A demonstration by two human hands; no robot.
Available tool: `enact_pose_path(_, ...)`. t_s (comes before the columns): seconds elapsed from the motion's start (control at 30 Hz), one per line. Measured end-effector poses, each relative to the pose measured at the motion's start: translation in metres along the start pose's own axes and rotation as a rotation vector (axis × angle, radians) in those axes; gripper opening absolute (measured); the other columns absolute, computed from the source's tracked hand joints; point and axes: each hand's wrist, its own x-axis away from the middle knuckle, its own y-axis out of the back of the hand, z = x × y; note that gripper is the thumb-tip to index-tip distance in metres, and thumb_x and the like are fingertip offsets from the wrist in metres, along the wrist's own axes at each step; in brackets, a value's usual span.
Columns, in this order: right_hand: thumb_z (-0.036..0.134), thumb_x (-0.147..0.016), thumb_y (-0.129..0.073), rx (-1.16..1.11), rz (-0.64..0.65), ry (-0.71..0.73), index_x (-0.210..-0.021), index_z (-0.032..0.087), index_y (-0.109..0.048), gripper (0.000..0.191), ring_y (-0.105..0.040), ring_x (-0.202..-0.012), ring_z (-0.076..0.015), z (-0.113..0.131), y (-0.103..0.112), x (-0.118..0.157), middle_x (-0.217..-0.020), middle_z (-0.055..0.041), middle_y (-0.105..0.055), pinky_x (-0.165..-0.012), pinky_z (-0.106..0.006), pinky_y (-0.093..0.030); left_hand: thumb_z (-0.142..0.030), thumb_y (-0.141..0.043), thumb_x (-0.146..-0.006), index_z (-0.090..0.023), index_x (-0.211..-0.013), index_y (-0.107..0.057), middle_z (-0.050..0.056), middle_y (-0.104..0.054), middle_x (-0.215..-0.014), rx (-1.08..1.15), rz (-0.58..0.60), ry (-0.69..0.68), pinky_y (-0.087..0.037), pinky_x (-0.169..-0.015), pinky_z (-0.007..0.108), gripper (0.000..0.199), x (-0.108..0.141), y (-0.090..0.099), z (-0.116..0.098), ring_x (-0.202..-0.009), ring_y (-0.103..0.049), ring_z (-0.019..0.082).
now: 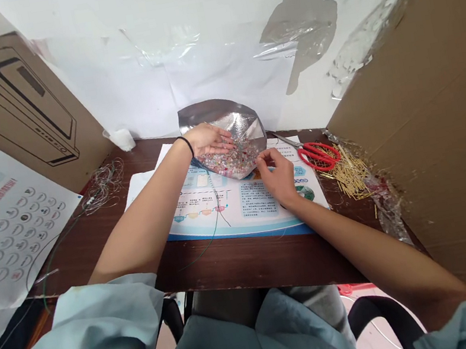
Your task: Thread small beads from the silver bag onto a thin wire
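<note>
Count: two hands, both the person's own; one silver foil pouch; one mound of small multicoloured beads, too many and too small to count, heaped at the pouch's open mouth; one pair of red-handled scissors; one loose heap of brass pins; one printed paper mat; one tangle of thin wire

Left hand: grip open, palm down, fingers spread, fingertips resting on the beads. One black wristband on that wrist

Right hand: grip almost together, thumb and forefinger pinched at the pouch's lower edge, just beside the beads. Cannot tell whether anything fine is held between them

Position: pouch lies on the far part of the mat, propped against the white wall, on the wooden tabletop. Scissors lie right of the pouch, blades pointing toward it; pins lie just right of the scissors. One dark thread crosses the mat below the pouch. Wire tangle sits well apart, far left
</note>
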Motion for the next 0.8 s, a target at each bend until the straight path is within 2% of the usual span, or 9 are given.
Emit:
enact_pose_path(0.2, 0.024, -0.082, -0.052, -0.012, -0.002, 0.001, -0.080, 0.021, -0.056, 0.005, -0.059, -0.076, -0.0160, -0.0020, -0.0009, -0.0004, -0.079, -0.0024, -0.063, -0.079, -0.034, -0.048, 0.015, -0.036, -0.079, 0.005, -0.131, -0.049, 0.022, -0.062, -0.127, 0.034, 0.003, -0.013, -0.050, -0.097, 0.034, 0.055, 0.0014, 0.0007, 0.0009, -0.100, -0.066, 0.017)
enact_pose_path(0.37, 0.023, -0.083, -0.051, -0.009, 0.000, 0.005, -0.080, 0.022, -0.056, 0.005, -0.059, -0.076, -0.0158, -0.0027, -0.0010, -0.0002, -0.079, -0.0021, -0.063, -0.079, -0.034, -0.048, 0.008, -0.039, -0.083, 0.003, -0.123, -0.056, 0.021, -0.062, -0.128, 0.049, 0.009, -0.016, -0.050, -0.097, 0.039, 0.043, -0.0006, 0.0006, 0.0006, -0.104, -0.066, 0.021)
enact_pose_path(0.53, 0.023, -0.082, -0.051, -0.004, 0.003, 0.002, -0.080, 0.022, -0.056, 0.005, -0.059, -0.076, -0.0163, -0.0001, 0.0001, -0.0001, -0.079, -0.0026, -0.064, -0.078, -0.034, -0.048, 0.002, -0.044, -0.087, -0.002, -0.106, -0.062, 0.019, -0.064, -0.125, 0.063, -0.034, -0.009, -0.051, -0.098, 0.042, 0.026, 0.0004, -0.0006, -0.0002, -0.107, -0.066, 0.023)
enact_pose_path(0.67, 0.024, -0.082, -0.051, -0.006, 0.009, -0.001, -0.079, 0.022, -0.056, 0.006, -0.059, -0.077, -0.0169, 0.0015, 0.0007, 0.0000, -0.079, -0.0030, -0.063, -0.078, -0.035, -0.048, 0.007, -0.045, -0.084, -0.004, -0.102, -0.062, 0.016, -0.067, -0.119, 0.053, -0.053, -0.015, -0.051, -0.099, 0.041, 0.027, 0.0012, -0.0007, 0.0005, -0.107, -0.066, 0.022)
enact_pose_path(0.8, 0.024, -0.082, -0.051, -0.009, 0.007, 0.004, -0.080, 0.022, -0.056, 0.006, -0.059, -0.076, -0.0166, 0.0009, 0.0004, 0.0002, -0.079, -0.0027, -0.063, -0.078, -0.034, -0.048, 0.008, -0.049, -0.079, -0.005, -0.100, -0.062, 0.015, -0.068, -0.115, 0.038, -0.103, -0.051, -0.054, -0.095, 0.039, 0.027, 0.0009, -0.0007, 0.0017, -0.098, -0.069, 0.021)
